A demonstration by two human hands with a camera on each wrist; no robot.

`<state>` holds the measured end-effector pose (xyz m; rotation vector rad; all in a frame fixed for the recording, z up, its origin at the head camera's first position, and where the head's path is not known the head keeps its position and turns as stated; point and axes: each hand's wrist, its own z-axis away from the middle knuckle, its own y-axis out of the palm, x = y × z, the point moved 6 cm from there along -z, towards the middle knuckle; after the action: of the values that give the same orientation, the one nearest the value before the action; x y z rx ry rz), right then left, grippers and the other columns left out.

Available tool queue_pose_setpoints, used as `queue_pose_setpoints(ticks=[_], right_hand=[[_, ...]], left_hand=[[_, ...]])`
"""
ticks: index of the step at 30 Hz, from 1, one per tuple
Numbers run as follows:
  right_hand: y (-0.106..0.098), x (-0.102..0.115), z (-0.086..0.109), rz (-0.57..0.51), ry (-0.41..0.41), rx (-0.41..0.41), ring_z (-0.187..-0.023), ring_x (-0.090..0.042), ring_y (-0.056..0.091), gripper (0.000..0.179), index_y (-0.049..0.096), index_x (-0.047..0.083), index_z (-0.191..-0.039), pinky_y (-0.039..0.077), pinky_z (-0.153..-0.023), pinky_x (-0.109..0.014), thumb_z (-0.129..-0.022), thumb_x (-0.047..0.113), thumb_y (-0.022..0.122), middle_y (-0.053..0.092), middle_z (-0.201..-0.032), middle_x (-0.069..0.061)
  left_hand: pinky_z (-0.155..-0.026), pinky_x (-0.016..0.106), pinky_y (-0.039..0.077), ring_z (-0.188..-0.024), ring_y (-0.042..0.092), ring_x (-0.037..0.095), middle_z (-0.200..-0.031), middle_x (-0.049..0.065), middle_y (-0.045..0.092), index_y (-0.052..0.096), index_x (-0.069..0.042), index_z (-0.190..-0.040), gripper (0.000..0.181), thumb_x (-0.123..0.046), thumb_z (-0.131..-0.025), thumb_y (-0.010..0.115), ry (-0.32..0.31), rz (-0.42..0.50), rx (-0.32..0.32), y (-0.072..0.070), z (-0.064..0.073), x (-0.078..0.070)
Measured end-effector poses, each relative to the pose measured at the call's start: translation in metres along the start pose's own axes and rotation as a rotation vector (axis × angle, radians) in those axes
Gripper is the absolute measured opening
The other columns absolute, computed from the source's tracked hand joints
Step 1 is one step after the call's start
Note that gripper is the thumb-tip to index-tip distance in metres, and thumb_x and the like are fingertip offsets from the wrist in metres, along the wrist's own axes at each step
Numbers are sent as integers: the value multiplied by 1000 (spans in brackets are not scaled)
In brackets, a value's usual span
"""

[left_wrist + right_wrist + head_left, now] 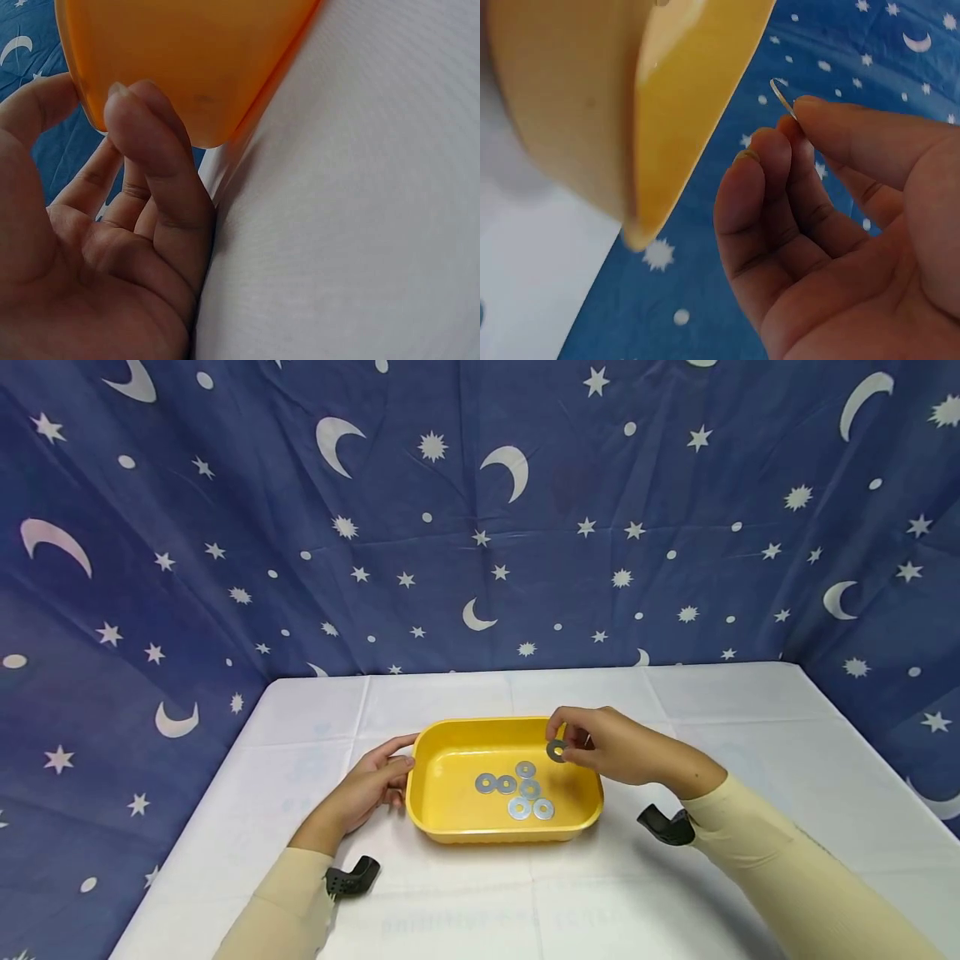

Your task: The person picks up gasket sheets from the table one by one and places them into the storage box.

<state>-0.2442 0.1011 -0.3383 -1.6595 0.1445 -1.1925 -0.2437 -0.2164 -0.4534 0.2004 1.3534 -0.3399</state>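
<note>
A yellow tray [457, 827] stands on the white cloth, with several flat metal washers [519, 807] lying loosely inside, some touching. At its left end my left hand [366, 789] holds the rim and outer wall with thumb and bent fingers; the left wrist view shows this hand [112, 247] against the tray's side [195, 67]. Over the right end, my right hand [618, 747] pinches one washer [556, 750] between thumb and finger. That washer [781, 97] appears nearly edge-on in the right wrist view, its lower end hidden by the fingertips of the hand [840, 247].
A white cloth [450, 910] covers the table. Blue curtains [420, 510] with moons and stars hang behind it and at both sides. Black wrist mounts [352, 877] sit on both forearms, close to the cloth.
</note>
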Motion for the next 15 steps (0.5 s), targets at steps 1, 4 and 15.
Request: queue_pose_setpoints(ticks=[1,4,15], right_hand=[[1,3,-4,5,-8,10,-70,-13,54,21,60,16,-109,51,-62,-24,-93,5,67,60,-81,1],[6,12,-14,24,-30,45,-69,-12,53,21,60,15,-109,50,-61,-23,-93,5,68,59,-80,2],[35,30,-48,28,-57,199,-68,-8,55,16,62,15,-102,51,-65,-21,-91,7,71,67,-80,-3]], left_hand=[[-57,20,51,-66,57,12,-91,2,62,39,-16,-152,55,-29,-101,56,0,2,-1,0,0,0],[-56,20,51,-66,57,11,-91,1,62,39,-16,-152,55,-29,-102,56,3,5,-1,0,1,-1],[-56,20,51,-65,57,11,-89,1,62,40,-17,-152,54,-28,-102,56,0,9,-3,1,0,-1]])
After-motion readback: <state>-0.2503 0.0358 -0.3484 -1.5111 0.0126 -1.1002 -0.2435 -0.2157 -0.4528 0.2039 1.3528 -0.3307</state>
